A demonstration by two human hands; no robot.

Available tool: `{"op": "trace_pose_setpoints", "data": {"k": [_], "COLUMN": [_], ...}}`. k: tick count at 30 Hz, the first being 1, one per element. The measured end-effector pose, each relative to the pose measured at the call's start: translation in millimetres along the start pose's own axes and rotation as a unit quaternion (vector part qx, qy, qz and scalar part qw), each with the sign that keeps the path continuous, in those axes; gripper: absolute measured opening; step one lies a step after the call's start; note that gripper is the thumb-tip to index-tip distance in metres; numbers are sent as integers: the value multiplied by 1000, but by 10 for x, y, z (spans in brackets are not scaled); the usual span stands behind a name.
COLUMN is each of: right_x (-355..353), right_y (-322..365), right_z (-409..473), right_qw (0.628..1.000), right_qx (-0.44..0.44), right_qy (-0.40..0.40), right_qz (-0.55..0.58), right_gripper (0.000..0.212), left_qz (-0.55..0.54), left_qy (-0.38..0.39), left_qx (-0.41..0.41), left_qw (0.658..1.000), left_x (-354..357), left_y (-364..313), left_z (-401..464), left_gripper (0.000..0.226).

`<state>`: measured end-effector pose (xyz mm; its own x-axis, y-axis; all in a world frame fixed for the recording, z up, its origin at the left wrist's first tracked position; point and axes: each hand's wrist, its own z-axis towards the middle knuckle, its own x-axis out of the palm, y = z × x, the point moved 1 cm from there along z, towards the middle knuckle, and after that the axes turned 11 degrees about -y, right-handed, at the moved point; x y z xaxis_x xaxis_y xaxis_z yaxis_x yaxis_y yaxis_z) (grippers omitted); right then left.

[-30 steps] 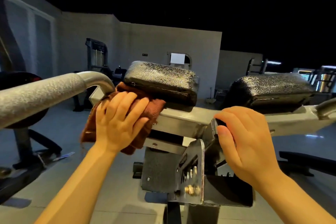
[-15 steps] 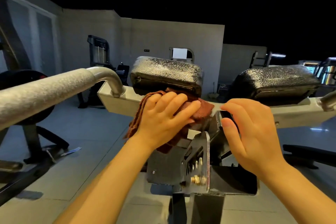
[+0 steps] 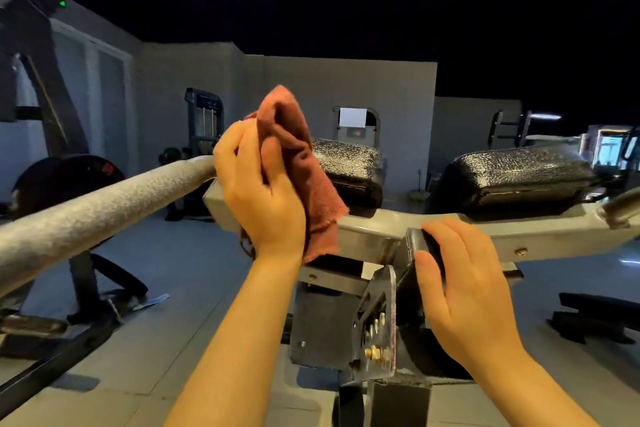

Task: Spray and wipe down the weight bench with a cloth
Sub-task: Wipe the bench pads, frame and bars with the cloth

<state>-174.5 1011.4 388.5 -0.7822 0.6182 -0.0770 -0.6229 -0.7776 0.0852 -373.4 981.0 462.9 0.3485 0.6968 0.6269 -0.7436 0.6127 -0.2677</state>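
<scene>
the left hand (image 3: 265, 191) grips the bunched cloth (image 3: 299, 163) raised off the frame (image 3: 367, 230) while the right hand (image 3: 465, 291) rests open on a black edge, so loose folds may slip or miss the wet pads (image 3: 512, 177).

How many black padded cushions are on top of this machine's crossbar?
2. One black textured cushion sits left of centre, partly behind the reddish-brown cloth held up in the left hand; the other black textured cushion sits to the right. More may lie out of frame.
</scene>
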Motion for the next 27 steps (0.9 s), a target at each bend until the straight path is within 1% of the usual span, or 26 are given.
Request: {"op": "trace_pose_setpoints", "data": {"k": [2,4,5,6,9,13,16,18,19,22,27], "right_x": [-3,-4,0,2,12,17,7,-4,-6,0,-14], "right_y": [-4,-9,-15,-17,-30,-32,-19,-20,-22,-28,-11], "right_z": [-12,-16,-24,-27,-10,-8,-22,-24,-27,-22,-10], "right_qw": [1000,1000,1000,1000,1000,1000,999,999,999,999,999], "right_qx": [-3,-1,0,0,0,13,22,30,33,31,31], "right_qy": [-2,-6,-8,-11,-12,7,14,16,14,8,15], "right_qz": [-2,4,5,5,10,27,34,37,36,35,27], "right_gripper": [36,38,38,37,37,46,54,49,46,43,44], "left_qz": [37,111,140,156,164,171,150,147,157,198,165], "left_qy": [89,193,225,241,247,261,266,249,237,211,276], "left_qx": [74,153,173,183,188,146,75,24,19,65,156], "left_qw": [993,963,949,940,936,939,949,957,959,955,934], "left_x": [251,387,385,359,315,349,335,340,349,377,518], "left_y": [45,166,215,240,234,217,284,311,305,241,-65], "left_z": [154,149,112,78,39,116,230,254,230,125,-185], "left_gripper": [41,33,32,32,32,33,29,25,25,28,30]}}
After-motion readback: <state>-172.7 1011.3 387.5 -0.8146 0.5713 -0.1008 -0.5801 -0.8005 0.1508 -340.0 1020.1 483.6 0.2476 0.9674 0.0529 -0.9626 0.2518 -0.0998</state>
